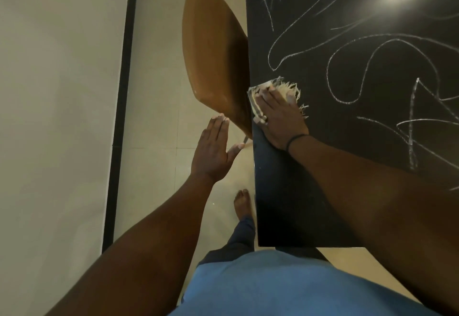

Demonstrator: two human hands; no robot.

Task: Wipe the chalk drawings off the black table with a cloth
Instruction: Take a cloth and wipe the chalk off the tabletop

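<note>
The black table (pixel 298 191) fills the right side, with white chalk scribbles (pixel 372 67) across its far and right parts. A pale, fringed cloth (pixel 285 89) lies at the table's left edge. My right hand (pixel 280 119) presses flat on the cloth with straight fingers and covers most of it. My left hand (pixel 216 149) hovers over the floor left of the table with flat, straight fingers and holds nothing. The strip of table near me, beside my right forearm, shows no chalk.
A brown chair (pixel 213 60) stands against the table's left edge, just beyond my left hand. Beige floor tiles (pixel 154 166) run between the table and a pale wall (pixel 57 117) with a black skirting. My bare foot (pixel 242 204) is by the table's edge.
</note>
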